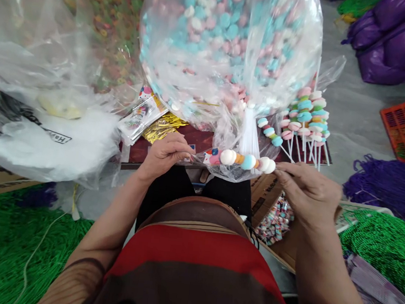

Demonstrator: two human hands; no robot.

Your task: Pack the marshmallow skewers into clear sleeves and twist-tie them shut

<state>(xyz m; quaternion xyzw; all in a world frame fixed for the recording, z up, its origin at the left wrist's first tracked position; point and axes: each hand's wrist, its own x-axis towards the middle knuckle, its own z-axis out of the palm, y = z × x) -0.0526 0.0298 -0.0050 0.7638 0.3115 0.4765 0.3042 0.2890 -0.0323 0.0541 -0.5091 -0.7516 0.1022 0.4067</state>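
A candy skewer (248, 161) with white, orange and light blue pieces lies level between my hands, above the table's front edge. Around its left end is a clear wrapper (212, 157) with a colourful print. My left hand (168, 153) pinches the wrapper's far left end. At the skewer's right end, beside the last white piece, my right hand (306, 188) is closed; the stick is hidden by my fingers. Just behind it stand several candy skewers (308, 115) in a bunch, and one loose candy skewer (270, 132) leans nearby.
A big clear bag of pink, blue and white candies (228, 30) fills the back. Left are a bag of ring candies (117, 34), a white plastic bag (53, 137), printed wrappers (143, 115) and gold ties (164, 125). Below right sits a cardboard box (266, 189) of small wrapped pieces.
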